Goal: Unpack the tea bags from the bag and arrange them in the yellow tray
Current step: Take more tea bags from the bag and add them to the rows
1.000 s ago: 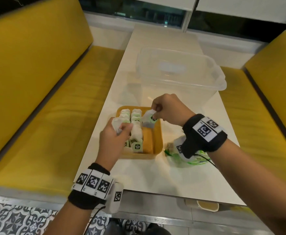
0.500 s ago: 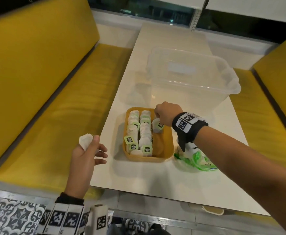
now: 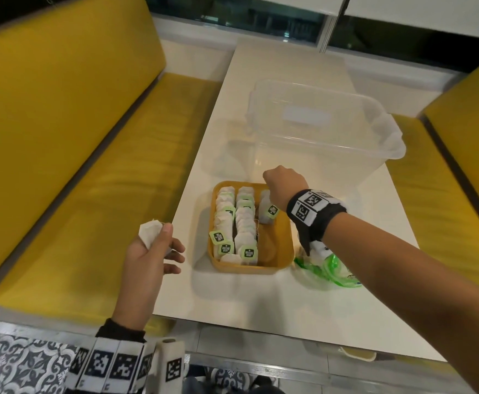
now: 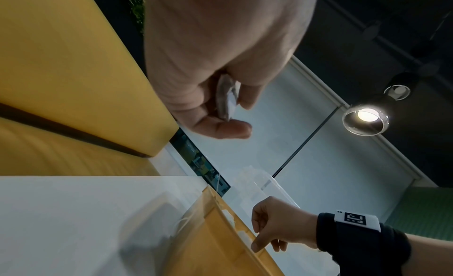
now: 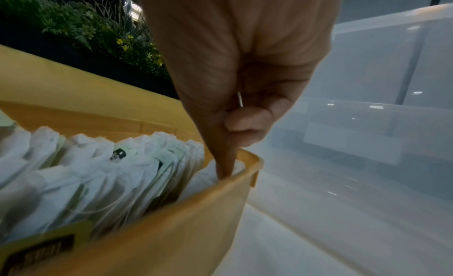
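Observation:
The yellow tray point(image 3: 261, 270) sits on the white table point(image 3: 232, 302) with two full rows of white tea bags point(image 3: 232, 223) on its left side. My right hand point(image 3: 284, 186) is over the tray's far right corner, beside a tea bag point(image 3: 265, 207) with a green tag that stands alone in a third row. In the right wrist view its index finger point(image 5: 226, 164) reaches down onto that bag while the thumb and curled fingers pinch a thin white edge. My left hand point(image 3: 161, 240) hovers left of the table and holds another tea bag point(image 3: 148, 233).
The crumpled green bag point(image 3: 329, 265) lies on the table right of the tray, partly under my right forearm. A large clear plastic bin point(image 3: 318, 129) stands just behind the tray. Yellow benches point(image 3: 76, 194) flank the table on both sides.
My left hand has drawn back from the tray to the left of the table, keeping its tea bag. My right hand has lowered its tea bag into the tray's third row.

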A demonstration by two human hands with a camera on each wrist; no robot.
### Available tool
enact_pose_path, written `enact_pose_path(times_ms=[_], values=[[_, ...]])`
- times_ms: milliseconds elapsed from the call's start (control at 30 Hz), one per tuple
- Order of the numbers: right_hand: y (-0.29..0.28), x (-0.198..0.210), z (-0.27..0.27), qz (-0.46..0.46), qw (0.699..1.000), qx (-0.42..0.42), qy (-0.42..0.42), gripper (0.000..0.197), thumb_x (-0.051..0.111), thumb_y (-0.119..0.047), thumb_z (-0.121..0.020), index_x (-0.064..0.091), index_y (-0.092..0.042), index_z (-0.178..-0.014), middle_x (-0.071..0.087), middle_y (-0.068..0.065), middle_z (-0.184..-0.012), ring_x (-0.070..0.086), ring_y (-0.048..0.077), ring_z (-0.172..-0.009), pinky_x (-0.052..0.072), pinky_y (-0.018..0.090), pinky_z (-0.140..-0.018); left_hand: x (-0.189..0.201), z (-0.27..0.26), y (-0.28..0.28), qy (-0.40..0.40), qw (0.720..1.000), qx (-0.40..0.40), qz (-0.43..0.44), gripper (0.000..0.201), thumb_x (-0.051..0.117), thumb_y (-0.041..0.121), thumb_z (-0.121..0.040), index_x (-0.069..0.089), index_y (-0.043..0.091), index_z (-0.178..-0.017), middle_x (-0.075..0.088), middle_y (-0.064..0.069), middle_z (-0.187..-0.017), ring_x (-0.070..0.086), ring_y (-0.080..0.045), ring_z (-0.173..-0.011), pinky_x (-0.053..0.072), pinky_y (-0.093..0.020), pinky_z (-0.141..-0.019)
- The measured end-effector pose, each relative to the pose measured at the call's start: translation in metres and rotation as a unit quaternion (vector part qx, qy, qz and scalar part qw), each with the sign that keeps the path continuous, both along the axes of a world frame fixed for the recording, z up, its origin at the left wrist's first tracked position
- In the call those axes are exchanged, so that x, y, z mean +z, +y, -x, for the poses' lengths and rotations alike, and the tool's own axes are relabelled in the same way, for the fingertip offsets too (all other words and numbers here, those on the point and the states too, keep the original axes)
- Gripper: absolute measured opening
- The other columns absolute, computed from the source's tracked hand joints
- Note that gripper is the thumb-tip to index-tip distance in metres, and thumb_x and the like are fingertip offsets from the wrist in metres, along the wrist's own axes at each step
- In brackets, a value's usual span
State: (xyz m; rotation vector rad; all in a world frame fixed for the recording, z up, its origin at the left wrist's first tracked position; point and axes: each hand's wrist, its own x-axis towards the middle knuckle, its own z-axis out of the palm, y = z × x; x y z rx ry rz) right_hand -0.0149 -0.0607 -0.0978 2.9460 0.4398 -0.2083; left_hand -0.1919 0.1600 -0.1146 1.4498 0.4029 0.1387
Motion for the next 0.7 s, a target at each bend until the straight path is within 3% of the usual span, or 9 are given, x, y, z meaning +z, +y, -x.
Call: enact_pose_path(times_ms=[100,200,267,333,400,467,533,633,700], values=[[-0.006,0.004,-0.003,-0.048,0.998,-0.028,-0.010,0.008,0.052,0.003,-0.087,0.053,-0.004,-0.090,0.051,0.009,-0.082,0.055,0.026,-0.072,0.052,0.033,-0.068,0.001,-0.003,-0.002,0.018,1.000,-0.004,0.009,0.019,0.049,0.030,-0.100,0.055,0.012,-0.098,0.060,-0.006,-0.075,0.056,-0.015,-0.060,0.046,-0.023,-0.048],[-0.013,0.016,0.002,-0.167,0.984,-0.052,0.008,0.007,0.063,-0.004,-0.084,0.063,-0.005,-0.092,0.063,0.011,-0.088,0.062,0.028,-0.078,0.057,0.034,-0.073,0.005,-0.009,-0.006,0.066,0.996,-0.023,0.063,0.014,0.048,0.025,-0.101,0.053,0.012,-0.099,0.059,-0.008,-0.085,0.054,-0.017,-0.066,0.046,-0.027,-0.058],[-0.016,0.029,0.015,-0.285,0.957,-0.036,0.044,0.007,0.069,-0.009,-0.083,0.066,-0.005,-0.088,0.066,0.010,-0.089,0.064,0.025,-0.077,0.057,0.028,-0.066,0.011,-0.014,-0.012,0.095,0.988,-0.059,0.110,0.008,0.046,0.013,-0.101,0.053,0.012,-0.098,0.059,-0.009,-0.091,0.053,-0.018,-0.070,0.045,-0.028,-0.063],[-0.016,0.043,0.035,-0.397,0.914,-0.009,0.083,0.009,0.070,-0.012,-0.084,0.068,-0.008,-0.092,0.067,0.007,-0.094,0.065,0.021,-0.076,0.058,0.025,-0.063,0.018,-0.020,-0.020,0.099,0.982,-0.122,0.105,0.017,0.042,0.001,-0.100,0.057,0.009,-0.102,0.061,-0.011,-0.096,0.056,-0.019,-0.073,0.049,-0.026,-0.063],[-0.014,0.058,0.057,-0.461,0.878,0.034,0.124,0.020,0.070,-0.013,-0.085,0.069,-0.013,-0.105,0.067,0.003,-0.106,0.066,0.016,-0.085,0.057,0.022,-0.074,0.028,-0.025,-0.030,0.086,0.975,-0.189,0.078,0.023,0.041,-0.005,-0.098,0.059,0.005,-0.108,0.064,-0.013,-0.102,0.062,-0.019,-0.075,0.054,-0.024,-0.062],[-0.013,0.071,0.073,-0.483,0.857,0.082,0.162,0.035,0.071,-0.013,-0.086,0.064,-0.017,-0.120,0.065,0.000,-0.117,0.064,0.009,-0.098,0.053,0.019,-0.086,0.038,-0.031,-0.040,0.067,0.965,-0.246,0.059,0.023,0.042,-0.002,-0.099,0.059,0.004,-0.114,0.069,-0.017,-0.107,0.068,-0.022,-0.078,0.057,-0.024,-0.065],[-0.013,0.084,0.084,-0.476,0.854,0.115,0.176,0.040,0.072,-0.016,-0.085,0.063,-0.019,-0.124,0.064,-0.004,-0.122,0.062,0.007,-0.103,0.052,0.018,-0.087,0.050,-0.037,-0.050,0.044,0.954,-0.294,0.034,0.023,0.044,0.003,-0.101,0.059,0.005,-0.117,0.071,-0.016,-0.107,0.071,-0.025,-0.085,0.057,-0.024,-0.068],[-0.013,0.099,0.090,-0.434,0.878,0.142,0.145,0.030,0.072,-0.014,-0.083,0.071,-0.019,-0.112,0.069,-0.006,-0.108,0.063,0.009,-0.093,0.051,0.017,-0.076,0.067,-0.043,-0.062,0.007,0.937,-0.350,-0.001,0.019,0.048,0.013,-0.100,0.059,0.011,-0.116,0.074,-0.006,-0.101,0.072,-0.027,-0.093,0.057,-0.026,-0.075],[-0.012,0.105,0.089,-0.400,0.896,0.157,0.111,0.017,0.072,-0.014,-0.081,0.075,-0.017,-0.098,0.072,0.001,-0.090,0.063,0.014,-0.082,0.054,0.031,-0.074,0.074,-0.047,-0.067,-0.015,0.926,-0.377,-0.004,0.019,0.051,0.011,-0.098,0.059,0.013,-0.115,0.075,-0.003,-0.098,0.072,-0.027,-0.094,0.058,-0.027,-0.078]])
